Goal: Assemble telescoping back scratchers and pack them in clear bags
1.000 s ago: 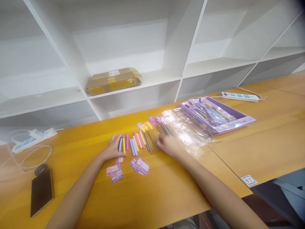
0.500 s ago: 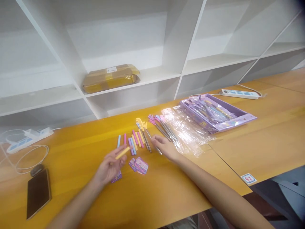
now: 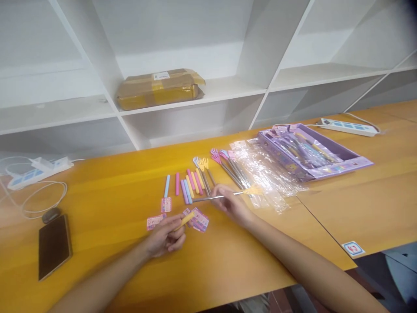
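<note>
My left hand is closed around a short yellow tube, held just above the wooden table. My right hand pinches a thin metal rod with a yellow claw tip, lifted sideways over the table. Behind them lie several pastel tubes in blue, pink, purple and yellow, in a row. More metal rods with coloured claw ends lie beside them. Small pink and purple cards lie near my left hand.
Clear plastic wrappers and a purple box lie to the right. A phone, a cable and a power strip are at the left; another strip is at the far right. A brown parcel sits on the white shelf.
My left hand picked a yellow tube from the row and drew it toward me. My right hand lifted one yellow-tipped metal rod off the table.
</note>
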`<state>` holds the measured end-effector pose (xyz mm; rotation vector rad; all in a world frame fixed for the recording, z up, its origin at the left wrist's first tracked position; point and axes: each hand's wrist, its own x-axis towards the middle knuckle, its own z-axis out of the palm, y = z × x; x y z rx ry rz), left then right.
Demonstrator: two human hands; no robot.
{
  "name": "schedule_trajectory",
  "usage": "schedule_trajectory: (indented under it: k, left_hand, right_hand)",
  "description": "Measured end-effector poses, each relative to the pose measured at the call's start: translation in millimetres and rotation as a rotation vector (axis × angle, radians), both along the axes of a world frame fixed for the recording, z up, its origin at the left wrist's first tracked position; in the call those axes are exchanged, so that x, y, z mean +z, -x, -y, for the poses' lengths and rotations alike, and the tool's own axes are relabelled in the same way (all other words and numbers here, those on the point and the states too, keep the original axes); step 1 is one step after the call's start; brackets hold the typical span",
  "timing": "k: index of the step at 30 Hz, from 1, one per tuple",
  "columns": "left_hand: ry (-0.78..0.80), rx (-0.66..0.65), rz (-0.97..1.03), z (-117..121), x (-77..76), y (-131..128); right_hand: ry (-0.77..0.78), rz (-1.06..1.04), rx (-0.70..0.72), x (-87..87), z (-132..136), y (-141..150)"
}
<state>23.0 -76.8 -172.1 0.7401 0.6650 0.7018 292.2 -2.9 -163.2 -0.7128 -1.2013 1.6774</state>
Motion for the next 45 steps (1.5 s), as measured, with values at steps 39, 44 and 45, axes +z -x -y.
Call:
schedule_trajectory:
  k: [39,44,45]
  left_hand:
    - [-0.083,0.001,-0.119,2.4,-11.3,-6.4]
    - [-0.111,-0.013,-0.136,5.2,-10.3,-7.2]
    - [-0.116,-0.014,-0.144,5.7,-10.5,-7.4]
  right_hand:
    - [-0.114,0.164,0.163,5.9,10.4,-4.9]
    - [-0.13,0.149,0.172,8.1,15.0,-4.6]
    - [-0.133,0.15,0.175,8.6,15.7,-4.9]
